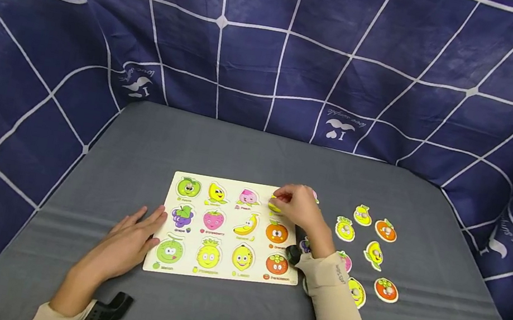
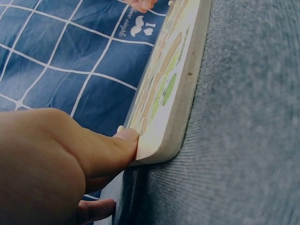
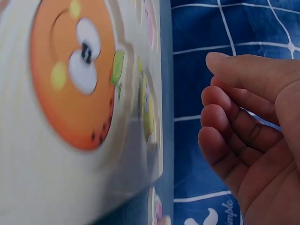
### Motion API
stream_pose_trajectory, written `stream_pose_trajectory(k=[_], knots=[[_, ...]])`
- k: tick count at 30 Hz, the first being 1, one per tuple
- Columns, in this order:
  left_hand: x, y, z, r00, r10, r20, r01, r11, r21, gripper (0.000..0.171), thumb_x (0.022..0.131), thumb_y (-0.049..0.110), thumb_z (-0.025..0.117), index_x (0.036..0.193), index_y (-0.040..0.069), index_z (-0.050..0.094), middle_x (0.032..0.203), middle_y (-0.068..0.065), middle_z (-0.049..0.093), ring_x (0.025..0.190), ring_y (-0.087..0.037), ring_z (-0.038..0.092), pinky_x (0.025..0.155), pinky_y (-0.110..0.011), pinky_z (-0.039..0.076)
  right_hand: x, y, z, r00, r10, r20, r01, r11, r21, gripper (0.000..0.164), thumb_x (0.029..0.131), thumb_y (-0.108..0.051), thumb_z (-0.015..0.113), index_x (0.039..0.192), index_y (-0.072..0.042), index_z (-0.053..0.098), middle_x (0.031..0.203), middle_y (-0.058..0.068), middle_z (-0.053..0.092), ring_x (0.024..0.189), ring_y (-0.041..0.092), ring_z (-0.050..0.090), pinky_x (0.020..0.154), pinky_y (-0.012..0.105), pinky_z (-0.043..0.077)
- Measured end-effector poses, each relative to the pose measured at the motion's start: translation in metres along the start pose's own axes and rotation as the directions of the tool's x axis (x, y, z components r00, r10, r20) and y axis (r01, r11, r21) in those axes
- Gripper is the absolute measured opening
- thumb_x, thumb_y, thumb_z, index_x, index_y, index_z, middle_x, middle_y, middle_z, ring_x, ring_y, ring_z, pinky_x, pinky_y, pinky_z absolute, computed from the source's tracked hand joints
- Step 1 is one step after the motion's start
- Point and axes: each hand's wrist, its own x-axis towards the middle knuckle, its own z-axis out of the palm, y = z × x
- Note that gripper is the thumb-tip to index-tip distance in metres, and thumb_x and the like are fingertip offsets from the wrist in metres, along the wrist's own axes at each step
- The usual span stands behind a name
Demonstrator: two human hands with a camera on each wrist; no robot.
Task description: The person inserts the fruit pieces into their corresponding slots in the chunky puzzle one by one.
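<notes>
A pale fruit puzzle board (image 1: 228, 229) lies on the grey table, with printed fruits in three rows. My left hand (image 1: 133, 241) rests at its left edge, fingers extended; in the left wrist view the thumb (image 2: 124, 140) touches the board's corner. Over the top right picture, a yellow fruit (image 3: 147, 112) in the right wrist view, hovers my right hand (image 1: 302, 207). Its fingers (image 3: 215, 119) are loosely bent with nothing between them and the thumb. Below that picture is the orange (image 1: 277, 232).
Loose knobbed fruit pieces lie right of the board, among them a pear (image 1: 362, 215), an orange piece (image 1: 385, 230), a pineapple (image 1: 344, 229) and a persimmon (image 1: 386, 290). My right forearm (image 1: 342, 316) partly covers several others. A blue checked cloth (image 1: 251, 68) hangs behind the table.
</notes>
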Motion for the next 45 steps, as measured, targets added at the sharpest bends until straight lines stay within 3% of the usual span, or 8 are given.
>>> stream_pose_trajectory(k=[15,22,31,45], knots=[[0.000,0.002,-0.001,1.000,0.004,-0.001,-0.004,1.000,-0.001,0.055,0.094,0.008,0.065,0.144,-0.005,0.046,0.152,-0.020,0.039,0.137,-0.055,0.030,0.102,-0.074,0.023,-0.023,0.021,-0.013,0.995,0.074,-0.069,-0.076,0.997,-0.024,0.013,0.083,-0.015,0.080,0.087,-0.002,0.077,0.072,0.000,0.067,0.063,0.012,0.055,0.058,0.024,0.047],[-0.001,0.002,-0.001,1.000,0.005,-0.004,-0.005,1.000,0.002,0.055,0.094,0.008,0.065,0.144,-0.005,0.046,0.152,-0.021,0.039,0.137,-0.055,0.030,0.102,-0.074,0.024,-0.033,0.028,-0.018,0.992,0.059,-0.111,-0.063,0.998,-0.027,0.013,0.081,-0.013,0.082,0.086,-0.002,0.077,0.071,-0.001,0.069,0.060,0.010,0.055,0.056,0.024,0.047],[-0.002,0.000,0.000,1.000,0.006,-0.006,-0.006,1.000,0.003,0.055,0.094,0.008,0.065,0.144,-0.005,0.046,0.151,-0.021,0.039,0.136,-0.055,0.030,0.102,-0.074,0.024,-0.048,0.035,-0.029,0.988,0.112,-0.109,-0.112,0.994,0.001,0.013,0.082,-0.014,0.081,0.086,-0.003,0.077,0.071,-0.002,0.068,0.061,0.011,0.056,0.056,0.024,0.046],[-0.003,0.001,0.000,1.000,0.008,-0.009,-0.008,1.000,0.003,0.054,0.094,0.008,0.064,0.144,-0.006,0.046,0.151,-0.022,0.039,0.136,-0.056,0.030,0.102,-0.074,0.024,-0.071,0.048,-0.047,0.984,0.068,-0.166,-0.074,0.997,-0.030,0.011,0.081,-0.008,0.080,0.088,0.000,0.076,0.075,0.003,0.070,0.063,0.011,0.059,0.057,0.024,0.048]])
